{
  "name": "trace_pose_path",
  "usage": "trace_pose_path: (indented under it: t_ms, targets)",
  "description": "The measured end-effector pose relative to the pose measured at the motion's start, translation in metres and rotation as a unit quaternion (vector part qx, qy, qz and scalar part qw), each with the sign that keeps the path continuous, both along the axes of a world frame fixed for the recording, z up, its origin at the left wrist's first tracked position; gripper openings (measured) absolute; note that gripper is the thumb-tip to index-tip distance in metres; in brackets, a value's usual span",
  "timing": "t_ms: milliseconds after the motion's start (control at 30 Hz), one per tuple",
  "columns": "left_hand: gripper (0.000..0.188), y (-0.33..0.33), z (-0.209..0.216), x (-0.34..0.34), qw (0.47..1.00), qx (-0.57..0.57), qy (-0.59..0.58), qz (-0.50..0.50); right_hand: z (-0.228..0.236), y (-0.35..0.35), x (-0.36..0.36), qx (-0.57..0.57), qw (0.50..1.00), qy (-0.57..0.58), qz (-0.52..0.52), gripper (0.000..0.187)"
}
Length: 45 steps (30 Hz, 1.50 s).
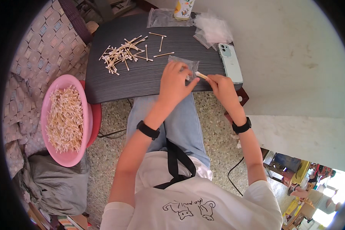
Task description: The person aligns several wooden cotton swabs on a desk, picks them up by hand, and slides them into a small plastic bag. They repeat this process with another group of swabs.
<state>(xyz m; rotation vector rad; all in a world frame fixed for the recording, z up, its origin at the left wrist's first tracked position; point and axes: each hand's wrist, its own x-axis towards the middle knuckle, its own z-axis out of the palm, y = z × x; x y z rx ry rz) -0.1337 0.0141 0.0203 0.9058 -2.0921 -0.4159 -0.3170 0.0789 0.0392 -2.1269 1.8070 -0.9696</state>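
My left hand point(175, 82) is closed on a small clear plastic bag point(191, 65) at the near edge of the dark table. Just right of it, my right hand point(223, 89) pinches a small bundle of cotton swabs point(201, 75) between thumb and fingers. The white tips point left, at the bag's mouth; whether they are inside it I cannot tell. A loose pile of cotton swabs point(122, 53) lies on the table to the left, with several single ones scattered beside it.
A pink basin point(89, 111) full of cotton swabs stands left of the table, on something red. At the table's right edge lies a pale green phone point(230, 64). Behind it are stacked clear bags point(214, 28) and a patterned cup point(184, 9). A wall rises on the right.
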Motion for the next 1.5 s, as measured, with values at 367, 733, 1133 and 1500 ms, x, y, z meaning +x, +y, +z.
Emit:
trace_pose_path:
  t_ms: [367,733,1133,1500]
  targets:
    - [0.012,0.003,-0.018,-0.011,0.999,0.002,0.041,0.026,0.006,0.001,0.005,0.007,1.000,0.000,-0.014,0.014]
    - [0.011,0.000,-0.022,-0.010,0.997,0.041,0.061,0.009,0.004,-0.005,0.006,0.059,0.998,0.006,-0.009,0.018]
    - [0.012,0.004,-0.022,-0.010,0.999,-0.003,0.030,0.018,-0.002,-0.018,0.025,0.031,0.997,0.062,-0.046,0.021]
    - [0.023,0.007,-0.027,-0.008,0.998,-0.058,-0.004,0.035,-0.002,-0.028,0.031,0.040,0.999,0.013,0.005,0.020]
